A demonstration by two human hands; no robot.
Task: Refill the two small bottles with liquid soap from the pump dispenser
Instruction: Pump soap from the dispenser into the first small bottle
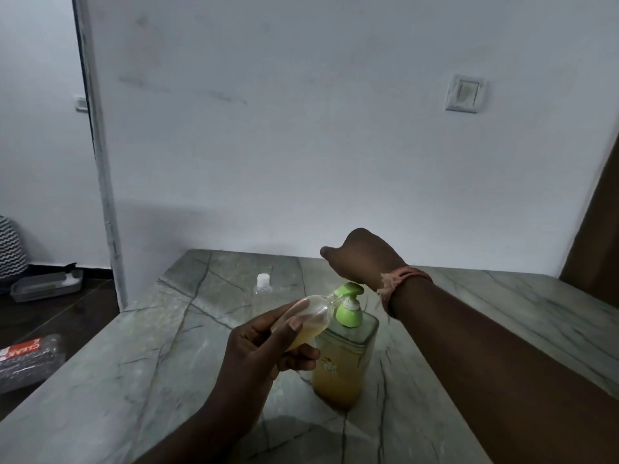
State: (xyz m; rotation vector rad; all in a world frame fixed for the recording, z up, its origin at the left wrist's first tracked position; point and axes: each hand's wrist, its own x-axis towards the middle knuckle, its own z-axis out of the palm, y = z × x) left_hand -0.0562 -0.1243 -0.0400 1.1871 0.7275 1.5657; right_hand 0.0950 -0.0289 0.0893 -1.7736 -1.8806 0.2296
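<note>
A clear pump dispenser point(345, 360) with a green pump head point(348, 291) stands on the marble counter point(134, 380), about half full of yellow soap. My left hand point(264, 353) holds a small clear bottle point(310, 316) tilted, its mouth at the pump spout; yellow soap lies in its lower part. My right hand point(361, 259) rests with the heel of the palm on top of the pump head, fingers curled, a thread bracelet on the wrist. A second small clear bottle point(263, 291) with a white cap stands upright farther back on the counter.
A white wall rises behind the counter with a light switch point(465, 93) at upper right. The counter's left edge drops to a dark floor with a grey tray point(47, 284) and a plastic-wrapped package point(28, 360). A wooden panel point(599, 229) stands at far right.
</note>
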